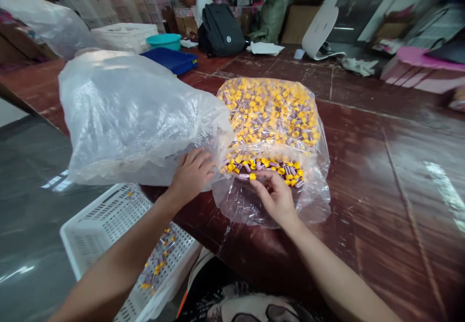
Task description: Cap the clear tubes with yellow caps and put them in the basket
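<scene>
From the head view, we look down on a dark red worktop (366, 176), where a clear bag (236, 206) lies a little right of the middle, well filled with small pieces (269, 114) that have yellow caps and purplish patterned bodies. Its mouth faces us, with loose film spread toward the near edge and some pieces lying exposed just inside. At this mouth we see the right hand (276, 197), its thumb and fingers pinched together on one yellow-capped piece (244, 176), which lies sideways with its cap toward the fingertips. The left hand (192, 173) lies against the near right end of a big cloudy bag (141, 109), palm down, its fingers slightly bent and a little apart; we cannot tell whether it grips the film. That cloudy bag is puffed out and lies just left of the clear one, touching it. Below the worktop's near edge, on the left, we find a white slotted basket (89, 230) with more yellow-capped pieces (158, 266) in it, partly hidden by the left forearm. Farther back we make out a blue tray (187, 64), a teal basin (164, 41), a dark backpack (221, 29) and another person (202, 2) in a white top.
</scene>
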Demonstrator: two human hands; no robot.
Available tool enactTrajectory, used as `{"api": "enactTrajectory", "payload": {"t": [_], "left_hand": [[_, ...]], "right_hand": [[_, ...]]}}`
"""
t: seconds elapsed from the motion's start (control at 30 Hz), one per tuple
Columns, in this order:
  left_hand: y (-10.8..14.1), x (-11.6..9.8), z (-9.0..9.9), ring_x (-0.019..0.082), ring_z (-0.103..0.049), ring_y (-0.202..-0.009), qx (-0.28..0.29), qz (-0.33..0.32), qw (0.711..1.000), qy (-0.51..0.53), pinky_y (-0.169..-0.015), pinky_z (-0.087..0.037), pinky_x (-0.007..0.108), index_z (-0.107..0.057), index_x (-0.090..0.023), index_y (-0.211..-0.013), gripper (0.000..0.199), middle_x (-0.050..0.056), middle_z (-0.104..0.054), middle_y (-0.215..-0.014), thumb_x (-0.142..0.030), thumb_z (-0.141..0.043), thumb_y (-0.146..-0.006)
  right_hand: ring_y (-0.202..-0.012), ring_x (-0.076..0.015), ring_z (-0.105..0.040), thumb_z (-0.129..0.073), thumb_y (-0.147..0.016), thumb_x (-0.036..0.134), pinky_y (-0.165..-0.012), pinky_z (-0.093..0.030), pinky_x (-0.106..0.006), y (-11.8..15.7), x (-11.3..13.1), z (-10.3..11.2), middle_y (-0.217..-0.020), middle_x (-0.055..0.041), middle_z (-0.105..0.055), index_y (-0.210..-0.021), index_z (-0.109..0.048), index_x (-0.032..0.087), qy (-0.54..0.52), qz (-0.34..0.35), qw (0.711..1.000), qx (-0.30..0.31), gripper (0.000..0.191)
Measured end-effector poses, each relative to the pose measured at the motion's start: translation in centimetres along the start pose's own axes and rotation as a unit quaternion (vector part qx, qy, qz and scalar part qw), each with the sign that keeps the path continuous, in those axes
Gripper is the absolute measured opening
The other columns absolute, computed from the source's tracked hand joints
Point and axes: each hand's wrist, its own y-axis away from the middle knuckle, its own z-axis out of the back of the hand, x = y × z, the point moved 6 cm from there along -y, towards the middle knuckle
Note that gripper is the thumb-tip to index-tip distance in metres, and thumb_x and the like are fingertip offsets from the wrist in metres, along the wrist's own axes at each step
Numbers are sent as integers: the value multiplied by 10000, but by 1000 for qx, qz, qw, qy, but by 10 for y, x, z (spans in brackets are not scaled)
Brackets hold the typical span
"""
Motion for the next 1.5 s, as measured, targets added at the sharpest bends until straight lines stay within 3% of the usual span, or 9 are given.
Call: {"api": "enactTrajectory", "payload": {"t": [0.2, 0.5, 0.7, 0.83, 0.93, 1.03, 1.17, 1.33, 1.5], "left_hand": [[26, -63, 8, 220, -631, -1080, -56, 54, 968, 240, -993, -471, 383, -574, -243, -1276, 338, 83, -674, -1144, -315, -565, -945], [64, -65, -5, 222, -658, -1025, -108, 117, 957, 244, -917, -540, 318, -531, -227, -1375, 436, 104, -662, -1101, -261, -559, -941], [188, -35, -32, 218, -671, -901, -139, 192, 967, 89, -826, -555, 328, -503, -301, -1401, 517, 85, -665, -1029, -234, -605, -899], [293, 5, -93, 292, -703, -833, 7, 319, 948, -1, -682, -548, 396, -613, -260, -1240, 343, 121, -710, -1057, -349, -485, -934], [321, 24, -109, 341, -699, -893, 63, 374, 924, -47, -749, -530, 478, -581, -223, -1263, 386, 132, -724, -1036, -389, -437, -945], [271, 22, -71, 360, -634, -1082, -78, 316, 940, -98, -934, -463, 546, -517, -173, -1313, 444, 189, -668, -1169, -376, -522, -918], [137, 11, -5, 285, -575, -1180, -259, 123, 957, -33, -1039, -415, 459, -513, -217, -1298, 447, 153, -640, -1215, -205, -609, -862], [13, 29, -21, 253, -630, -981, 51, 61, 997, 13, -913, -457, 408, -679, -216, -981, 240, 103, -685, -1030, -133, -469, -900], [25, 23, -41, 240, -635, -927, 192, 16, 981, -11, -865, -470, 373, -699, -198, -928, 236, 96, -688, -1016, -71, -552, -795]], "right_hand": [[-938, -176, -683, -604, -949, 302, -845, -579, -352, 0, 38, -17, -1102, -40, -723, -1170, -668, 256, -57, 79, 995, 39, 235], [-1262, -170, -580, -447, -989, 195, -1086, -494, -392, 38, 42, -54, -1398, -29, -593, -1441, -501, 282, -43, 89, 974, 202, 464], [-1087, -200, -664, -464, -997, 333, -927, -556, -357, -13, -4, -34, -1265, -54, -671, -1314, -593, 247, 183, 15, 974, 132, 353], [-936, -240, -686, -427, -1004, 472, -716, -546, -319, -45, -40, -24, -1305, -118, -615, -1342, -564, 244, 432, -60, 893, 114, 430], [-918, -248, -685, -408, -993, 548, -685, -520, -304, -57, -47, -29, -1315, -146, -602, -1317, -585, 237, 488, -62, 862, 124, 482], [-955, -262, -681, -368, -1009, 534, -748, -512, -327, -67, -46, -38, -1162, -143, -688, -1184, -673, 231, 495, -58, 855, 142, 464], [-895, -274, -697, -396, -1017, 356, -751, -505, -344, -77, -45, -49, -943, -158, -736, -1040, -725, 165, 506, -73, 840, 182, 381], [-936, -262, -692, -360, -1010, 245, -713, -499, -325, -56, -30, -42, -1089, -141, -713, -1236, -635, 199, 504, -19, 844, 185, 359], [-905, -190, -686, -386, -1003, 276, -693, -508, -270, -5, -42, -14, -1138, -43, -691, -1186, -625, 296, 357, -15, 915, 186, 301]]}}
